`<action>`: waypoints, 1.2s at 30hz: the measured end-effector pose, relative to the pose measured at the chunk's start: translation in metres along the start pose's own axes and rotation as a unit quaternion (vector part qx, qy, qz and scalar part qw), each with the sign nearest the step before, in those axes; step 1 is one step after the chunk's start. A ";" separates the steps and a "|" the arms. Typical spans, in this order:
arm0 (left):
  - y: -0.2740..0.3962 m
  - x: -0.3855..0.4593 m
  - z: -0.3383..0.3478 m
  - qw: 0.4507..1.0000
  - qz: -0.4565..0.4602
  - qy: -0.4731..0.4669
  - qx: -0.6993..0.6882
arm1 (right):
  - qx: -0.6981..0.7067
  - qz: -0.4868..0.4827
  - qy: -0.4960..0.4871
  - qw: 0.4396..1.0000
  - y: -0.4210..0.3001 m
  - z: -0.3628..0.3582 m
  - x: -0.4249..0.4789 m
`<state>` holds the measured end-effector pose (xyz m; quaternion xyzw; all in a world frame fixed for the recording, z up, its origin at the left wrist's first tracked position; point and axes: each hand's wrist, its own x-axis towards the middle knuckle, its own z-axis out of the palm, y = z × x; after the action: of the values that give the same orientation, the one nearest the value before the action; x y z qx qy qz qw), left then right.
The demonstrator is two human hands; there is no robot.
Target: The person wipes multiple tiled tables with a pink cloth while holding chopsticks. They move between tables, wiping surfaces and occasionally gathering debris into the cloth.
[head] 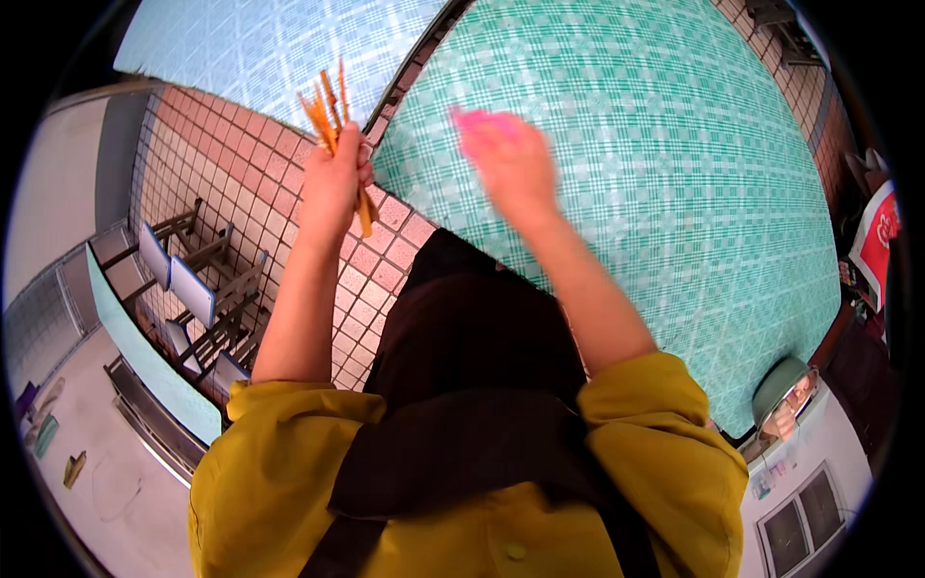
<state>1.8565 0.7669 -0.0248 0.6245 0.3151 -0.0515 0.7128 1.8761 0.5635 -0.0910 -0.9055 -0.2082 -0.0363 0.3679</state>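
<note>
A bundle of thin orange-brown sticks (324,110) is gripped in my left hand (334,173), its ragged ends fanning upward and its lower ends poking out below my fist. That hand is over the tiled floor, beside the corner where two tables meet. My right hand (509,162), blurred, holds a bright pink cloth-like item (483,130) above the table with a green checked cover (650,180); the item's exact kind cannot be told. A table with a light blue checked cover (274,43) lies beyond my left hand.
Stools with pale seats (192,289) stand on the tiled floor (238,170) at the left, beside another table (144,347). A dark green metal-rimmed bowl (780,386) is at the green table's lower right corner. A red and white printed item (876,242) is at the far right.
</note>
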 end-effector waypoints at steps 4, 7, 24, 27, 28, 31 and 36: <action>-0.009 -0.034 0.017 1.000 0.002 0.019 0.024 | -0.165 -0.018 0.076 0.983 0.061 -0.090 -0.068; -0.021 -0.056 0.024 1.000 0.003 -0.009 0.022 | -0.239 0.052 0.106 0.964 0.090 -0.149 -0.148; -0.036 -0.057 -0.037 0.996 -0.036 -0.049 0.061 | -0.418 0.285 0.278 0.816 0.078 -0.142 -0.258; -0.032 -0.050 -0.065 0.996 -0.044 -0.045 0.061 | -0.508 0.302 0.260 0.763 0.070 -0.121 -0.246; -0.031 -0.045 -0.078 0.996 -0.049 -0.050 0.053 | -0.532 0.309 0.254 0.747 0.069 -0.113 -0.243; -0.028 -0.037 -0.107 0.997 -0.047 -0.038 0.043 | -0.497 0.299 0.262 0.771 0.055 -0.094 -0.219; -0.024 -0.032 -0.131 0.997 -0.057 -0.028 0.049 | -0.366 0.201 0.224 0.881 -0.010 -0.030 -0.126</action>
<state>1.7699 0.8724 -0.0317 0.6381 0.3268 -0.1247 0.6859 1.7597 0.5048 -0.0906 -0.9658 0.0941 -0.2369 0.0468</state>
